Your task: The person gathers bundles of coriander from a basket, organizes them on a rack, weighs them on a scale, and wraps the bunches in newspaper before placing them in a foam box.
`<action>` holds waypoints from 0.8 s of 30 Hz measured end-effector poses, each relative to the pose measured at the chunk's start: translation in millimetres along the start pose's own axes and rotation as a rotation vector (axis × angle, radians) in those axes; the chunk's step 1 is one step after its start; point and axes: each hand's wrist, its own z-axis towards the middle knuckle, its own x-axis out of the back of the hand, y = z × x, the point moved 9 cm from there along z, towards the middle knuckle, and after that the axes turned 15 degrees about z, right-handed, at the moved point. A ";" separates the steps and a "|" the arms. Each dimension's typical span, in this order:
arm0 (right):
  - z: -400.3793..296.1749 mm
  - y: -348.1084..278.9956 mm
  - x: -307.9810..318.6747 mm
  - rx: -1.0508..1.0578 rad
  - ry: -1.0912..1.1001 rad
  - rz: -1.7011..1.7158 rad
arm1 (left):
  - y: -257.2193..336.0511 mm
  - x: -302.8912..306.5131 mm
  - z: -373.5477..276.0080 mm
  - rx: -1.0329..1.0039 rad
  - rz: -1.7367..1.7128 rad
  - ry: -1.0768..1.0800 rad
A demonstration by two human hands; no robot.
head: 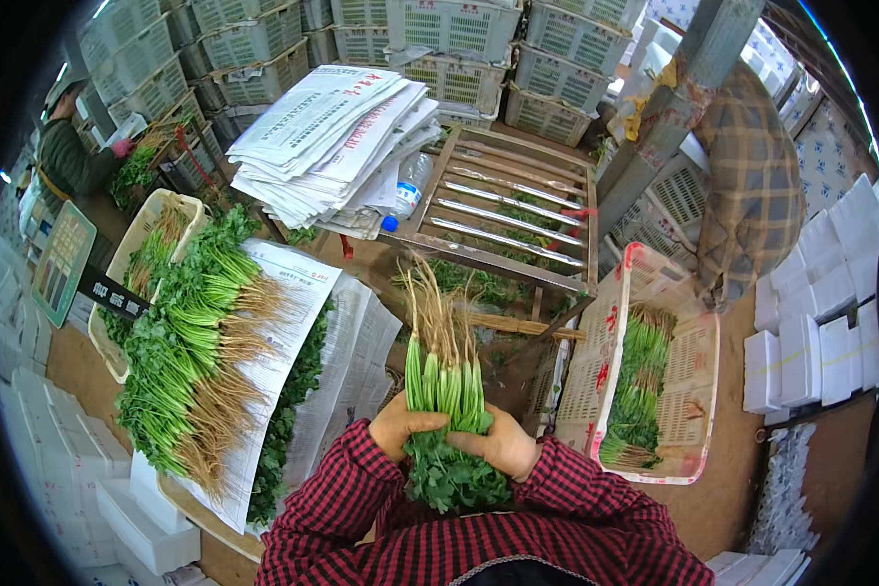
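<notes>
Both my hands clasp a bunch of cilantro [447, 388] in front of my body. Its brown roots point away from me and its leaves hang toward my chest. My left hand [403, 427] wraps the stems from the left, thumb across the front. My right hand [502, 445] holds the right side where stems meet leaves. To the left, a long row of rooted cilantro [198, 351] lies on newspaper sheets [293, 272], with more green leaves [293, 417] between the sheets.
A slatted metal-framed stand [513, 212] carries a newspaper stack [322, 139] and a plastic bottle [410, 187]. At right, a plastic crate [692, 410] holds cilantro bunches [637, 381]. A metal post [652, 161] rises behind it. Foam boxes [813, 351] line the right; a co-worker [73, 154] stands far left.
</notes>
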 end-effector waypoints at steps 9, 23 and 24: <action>-40.4 -7.5 -46.1 -0.068 -0.390 -1.157 | -54.9 -3.2 -48.5 -0.087 0.057 0.037; 59.5 -66.1 46.6 0.277 0.291 0.194 | -23.1 22.4 19.3 0.024 -0.091 0.283; 73.2 -72.8 48.3 0.289 0.267 0.157 | -21.4 21.5 27.4 0.048 -0.084 0.304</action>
